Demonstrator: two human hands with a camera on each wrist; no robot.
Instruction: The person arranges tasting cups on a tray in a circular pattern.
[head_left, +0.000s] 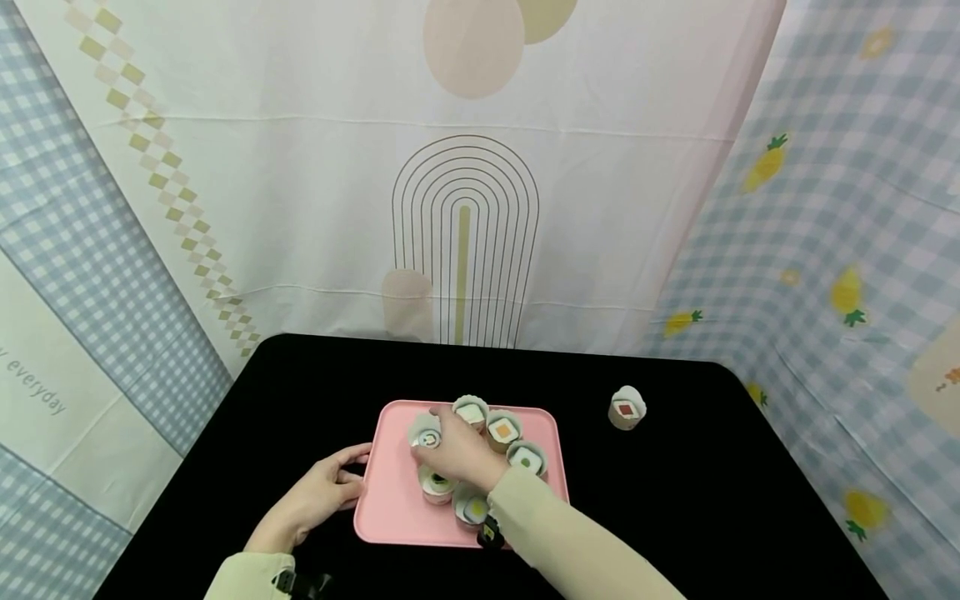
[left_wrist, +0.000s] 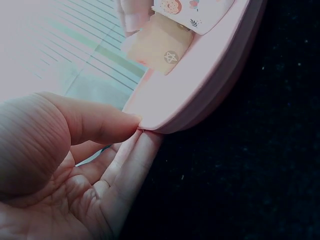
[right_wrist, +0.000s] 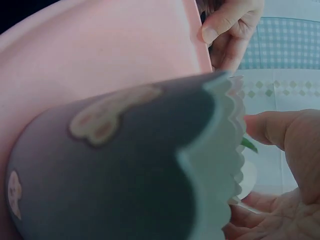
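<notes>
A pink tray [head_left: 393,500] lies on the black table. My left hand [head_left: 318,496] pinches its left edge, thumb [left_wrist: 107,122] on the rim and fingers underneath. Over the tray, my right hand [head_left: 465,450] grips a scalloped paper cup [head_left: 422,427] at the back left, with thumb and fingers on either side. Around that hand stand more paper cups, among them one with an orange-centred white piece [head_left: 503,431], one with a green-centred piece [head_left: 527,460] and one with a yellow-centred piece [head_left: 472,508]. A grey cup [right_wrist: 125,165] fills the right wrist view's foreground, partly hiding my right hand.
Apart from the tray, a single paper cup with a red-centred white piece [head_left: 626,408] stands at the table's back right. Patterned cloth [head_left: 600,208] hangs behind the table and along both sides.
</notes>
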